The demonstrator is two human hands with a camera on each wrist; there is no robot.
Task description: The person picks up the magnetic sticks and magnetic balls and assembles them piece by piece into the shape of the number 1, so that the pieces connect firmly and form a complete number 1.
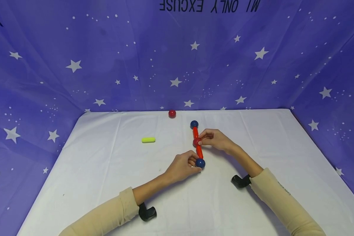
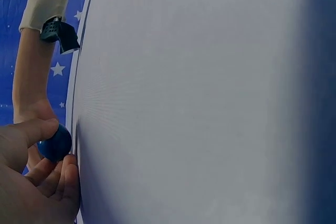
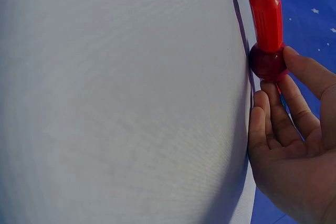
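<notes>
A line of balls and rods lies on the white table: a far blue ball, a red rod, a dark red ball, a second red rod and a near blue ball. My left hand pinches the near blue ball between thumb and fingers; the left wrist view shows this blue ball too. With thumb and fingertips my right hand holds the middle dark red ball. In the right wrist view the nearer red rod joins that ball to the blue one.
A loose red ball sits near the table's back edge. Left of the line lies a yellow-green rod. Black wrist mounts stick out below both sleeves. A purple star-patterned cloth surrounds the white tabletop.
</notes>
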